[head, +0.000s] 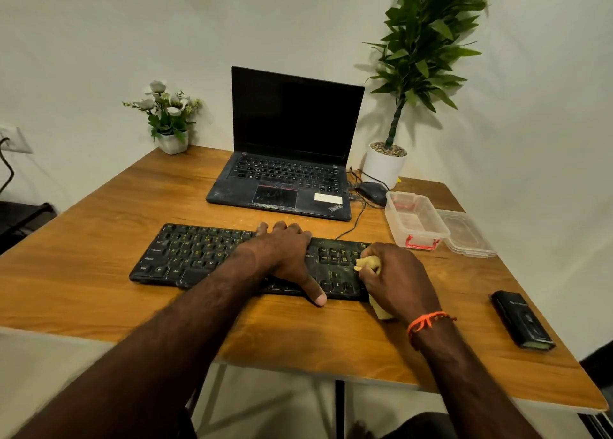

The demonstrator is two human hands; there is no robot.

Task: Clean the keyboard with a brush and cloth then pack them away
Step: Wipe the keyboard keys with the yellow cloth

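Note:
A dusty black keyboard lies across the middle of the wooden table. My left hand rests flat on the keyboard's middle, fingers spread and thumb over its near edge. My right hand grips a bunched yellow cloth against the keys at the keyboard's right end; part of the cloth hangs out below the palm. No brush shows in this view.
An open black laptop stands behind the keyboard. A mouse and cables lie right of it. A clear plastic box with red clips and its lid sit at the right. A black case lies near the right edge. Two potted plants stand at the back.

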